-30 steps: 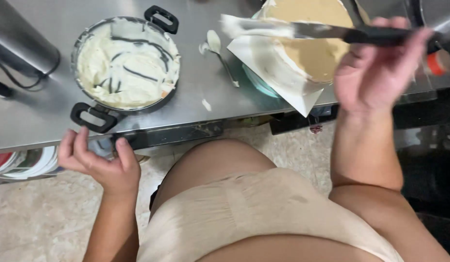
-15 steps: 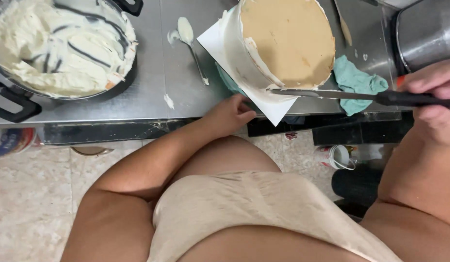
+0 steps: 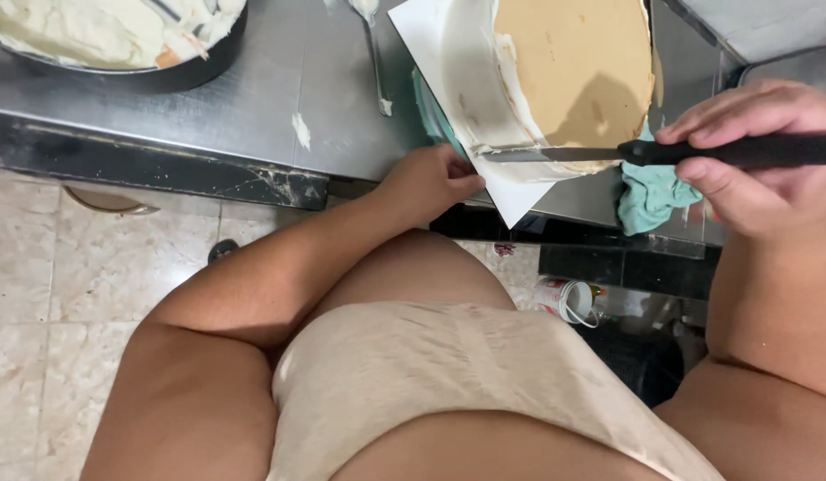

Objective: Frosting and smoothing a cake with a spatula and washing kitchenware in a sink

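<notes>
Taking the cake [image 3: 569, 71] as my landmark and working outward from my body: nearest me, my left hand [image 3: 428, 183] sits at the cake's near-left corner, fingers curled onto the edge of the white paper sheet [image 3: 511, 191] that lies under the cake and juts past the edge of the steel counter [image 3: 279, 98]. To the cake's near right, my right hand [image 3: 756, 151] is closed around the black handle of a long palette knife [image 3: 556, 154], its blade lying flat against the cake's near, white-frosted side.

Just right of the cake's near edge, a teal cloth [image 3: 649, 196] hangs off the counter. Below it, on the floor, I make out a small cup [image 3: 569, 298].

Left of the cake, a spoon [image 3: 375, 53] smeared with cream lies on the steel beside stray white dabs. Well to the far left sits a dark pan of white frosting [image 3: 110, 36].

My worry: the paper overhangs the counter edge, so a firm tug from my left hand could drag the cake toward the drop. If the blade tilts inward it may gouge the frosting or tear the bare tan top.
</notes>
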